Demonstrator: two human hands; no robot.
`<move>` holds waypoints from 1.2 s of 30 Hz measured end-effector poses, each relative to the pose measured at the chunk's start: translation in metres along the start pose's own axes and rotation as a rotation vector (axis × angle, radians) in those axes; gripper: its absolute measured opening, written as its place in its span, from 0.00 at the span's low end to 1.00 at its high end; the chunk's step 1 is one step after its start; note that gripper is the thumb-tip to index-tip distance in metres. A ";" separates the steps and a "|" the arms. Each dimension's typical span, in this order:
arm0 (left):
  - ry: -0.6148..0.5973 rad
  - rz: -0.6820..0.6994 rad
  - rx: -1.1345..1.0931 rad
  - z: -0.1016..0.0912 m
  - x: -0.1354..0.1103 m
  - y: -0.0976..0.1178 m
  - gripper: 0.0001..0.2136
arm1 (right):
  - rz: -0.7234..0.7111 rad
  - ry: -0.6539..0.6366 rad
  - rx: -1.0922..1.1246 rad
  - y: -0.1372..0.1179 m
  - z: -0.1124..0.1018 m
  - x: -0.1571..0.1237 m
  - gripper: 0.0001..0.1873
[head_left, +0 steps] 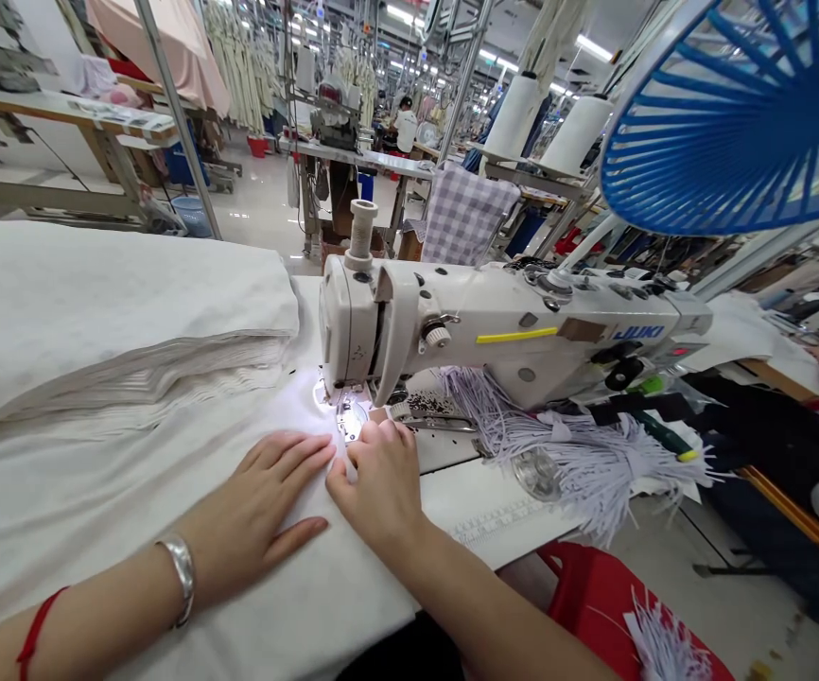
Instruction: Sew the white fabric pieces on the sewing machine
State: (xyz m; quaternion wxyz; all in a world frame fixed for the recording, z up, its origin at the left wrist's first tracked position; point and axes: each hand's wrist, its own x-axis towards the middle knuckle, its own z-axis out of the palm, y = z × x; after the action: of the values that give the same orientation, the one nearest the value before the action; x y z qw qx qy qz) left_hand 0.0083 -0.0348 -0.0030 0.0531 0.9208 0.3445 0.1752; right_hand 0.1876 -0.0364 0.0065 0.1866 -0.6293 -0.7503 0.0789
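Observation:
White fabric [168, 511] covers the left of the sewing table and runs up to the needle area of a JUKI sewing machine [480, 322]. Flat on this fabric, fingers stretched towards the lit needle plate [353, 416], lies my left hand [268, 501]. Close beside it, my right hand [381, 478] has its fingers curled and pinched at the fabric's edge, just in front of the presser foot. The fingertips partly hide what is between them. A thread spool [362, 232] stands on top of the machine head.
A thick stack of white fabric [118, 293] lies behind on the left. Bundled white strips [594, 463] spread right of the machine bed, near a metal bobbin [537, 473]. A blue fan [742, 113] hangs upper right. A red stool [608, 605] stands below the table.

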 end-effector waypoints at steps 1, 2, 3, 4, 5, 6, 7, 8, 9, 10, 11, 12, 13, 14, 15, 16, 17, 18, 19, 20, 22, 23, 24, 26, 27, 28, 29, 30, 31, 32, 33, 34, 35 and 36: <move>0.002 0.007 -0.012 -0.002 0.002 -0.003 0.25 | 0.002 0.005 0.003 0.000 0.000 0.000 0.11; 0.007 0.017 -0.022 -0.005 0.005 -0.006 0.25 | 0.002 0.010 0.006 0.000 0.000 0.000 0.11; 0.012 0.031 -0.026 -0.007 0.007 -0.008 0.24 | 0.002 0.014 0.009 -0.001 0.000 0.000 0.11; 0.005 0.055 -0.021 -0.008 0.009 -0.010 0.24 | 0.000 0.018 0.011 -0.001 -0.001 0.000 0.11; -0.007 0.081 -0.004 -0.008 0.010 -0.010 0.24 | -0.001 0.021 0.012 -0.001 -0.001 -0.001 0.10; -0.008 0.102 0.022 -0.007 0.010 -0.009 0.23 | -0.004 0.022 0.012 -0.001 -0.001 -0.001 0.10; -0.001 0.109 0.047 -0.005 0.008 -0.007 0.21 | -0.006 0.021 0.011 -0.001 -0.001 -0.001 0.11; 0.015 0.104 0.064 -0.002 0.006 -0.004 0.19 | -0.008 0.018 0.010 -0.001 -0.002 0.000 0.11; 0.043 0.087 0.071 0.000 0.003 0.000 0.18 | -0.009 0.015 0.007 0.000 -0.002 0.000 0.11; 0.079 0.060 0.070 0.003 0.001 0.004 0.18 | -0.010 0.012 0.005 0.000 -0.002 0.000 0.11; 0.108 0.028 0.068 0.006 -0.002 0.008 0.20 | -0.011 0.011 0.003 0.000 -0.001 0.000 0.11; 0.115 0.006 0.071 0.007 -0.004 0.011 0.21 | -0.011 0.014 0.001 0.000 -0.001 0.000 0.11; 0.109 -0.006 0.079 0.008 -0.006 0.013 0.22 | -0.013 0.018 0.001 0.000 -0.001 0.000 0.11; 0.094 -0.004 0.093 0.007 -0.007 0.014 0.23 | -0.015 0.023 0.001 0.001 0.000 -0.001 0.11; 0.073 -0.002 0.103 0.006 -0.007 0.014 0.26 | -0.016 0.028 0.003 0.001 0.001 -0.001 0.11; 0.054 -0.001 0.108 0.005 -0.006 0.013 0.28 | -0.017 0.032 0.005 0.001 0.001 -0.001 0.11; 0.039 0.005 0.105 0.003 -0.006 0.011 0.30 | -0.017 0.036 0.007 0.001 0.001 -0.001 0.11; 0.033 0.009 0.097 0.001 -0.005 0.008 0.30 | -0.016 0.039 0.009 0.001 0.002 -0.002 0.11; 0.027 0.006 0.087 0.000 -0.003 0.005 0.30 | -0.015 0.042 0.012 0.001 0.002 -0.002 0.11; 0.021 0.006 0.079 -0.002 -0.002 0.002 0.30 | -0.014 0.044 0.014 0.001 0.002 -0.002 0.11; 0.017 0.042 0.086 -0.005 0.001 -0.002 0.32 | -0.012 0.047 0.016 0.000 0.001 -0.002 0.11; 0.017 0.078 0.106 -0.006 0.001 -0.002 0.33 | -0.009 0.047 0.015 0.000 0.001 -0.002 0.12; 0.025 0.115 0.137 -0.006 0.001 -0.002 0.34 | -0.008 0.044 0.012 0.000 0.000 -0.002 0.12; 0.051 0.166 0.213 -0.004 -0.001 0.004 0.30 | -0.013 0.039 0.006 -0.001 -0.001 -0.002 0.11; 0.074 0.164 0.244 -0.002 -0.003 0.008 0.28 | -0.019 0.036 0.003 -0.001 -0.002 -0.002 0.11; 0.105 0.143 0.267 0.000 -0.006 0.012 0.26 | -0.025 0.033 0.002 -0.001 -0.002 -0.002 0.11; 0.138 0.118 0.281 0.003 -0.008 0.016 0.25 | -0.028 0.030 0.001 0.000 -0.003 -0.002 0.11; 0.163 0.106 0.288 0.005 -0.010 0.019 0.26 | -0.028 0.028 0.000 0.000 -0.003 -0.002 0.11; 0.177 0.103 0.290 0.007 -0.012 0.022 0.28 | -0.024 0.025 -0.002 0.001 -0.003 -0.002 0.11; 0.185 0.103 0.290 0.008 -0.013 0.023 0.29 | -0.021 0.020 -0.003 0.001 -0.003 -0.002 0.11; 0.181 0.102 0.287 0.008 -0.013 0.023 0.29 | -0.020 0.014 -0.006 0.001 -0.003 -0.002 0.11; 0.164 0.101 0.281 0.008 -0.013 0.023 0.29 | -0.021 0.009 -0.008 0.001 -0.003 -0.003 0.11; 0.136 0.099 0.273 0.006 -0.012 0.021 0.28 | -0.022 0.002 -0.011 0.001 -0.003 -0.003 0.11; 0.104 0.088 0.262 0.005 -0.011 0.019 0.28 | -0.024 -0.005 -0.012 0.001 -0.003 -0.003 0.11</move>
State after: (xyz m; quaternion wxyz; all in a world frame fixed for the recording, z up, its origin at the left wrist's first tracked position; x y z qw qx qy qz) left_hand 0.0139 -0.0562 -0.0062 -0.0932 0.9237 0.3259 0.1785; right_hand 0.1902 -0.0397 0.0080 0.1818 -0.6212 -0.7587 0.0738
